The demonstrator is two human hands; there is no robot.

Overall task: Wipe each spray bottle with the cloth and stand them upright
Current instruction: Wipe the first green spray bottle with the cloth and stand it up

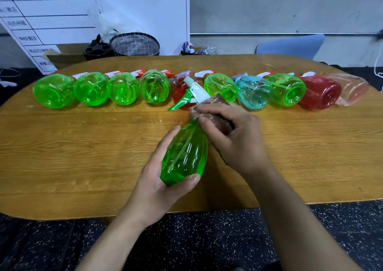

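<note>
Item in hand: we recorded one green spray bottle [185,153], held tilted above the middle of the counter [83,156], base toward the near edge, white-and-green spray head [191,93] pointing toward the far edge.
Left hand [157,179]: we found its fingers curled round the bottle's base, thumb across the bottom rim, bearing the bottle.
Right hand [232,140]: we noted its fingers closed on a brown cloth [215,113], pressed against the bottle's neck just below the spray head.
Stock along the far edge: a row of bottles [186,89] lay on their sides, bases toward us; we counted six green, two red, one pale blue [253,91] and one pale pink [352,90] at the right end. None stood upright.
Step in hand: we judged this to be the wiping of one bottle, at the neck.
Progress: we judged the task early, since no bottle in view stood upright.
Next move, as we judged it: carry the cloth down the body, turning the bottle in the left hand, then set it base down on bare counter short of the row.
</note>
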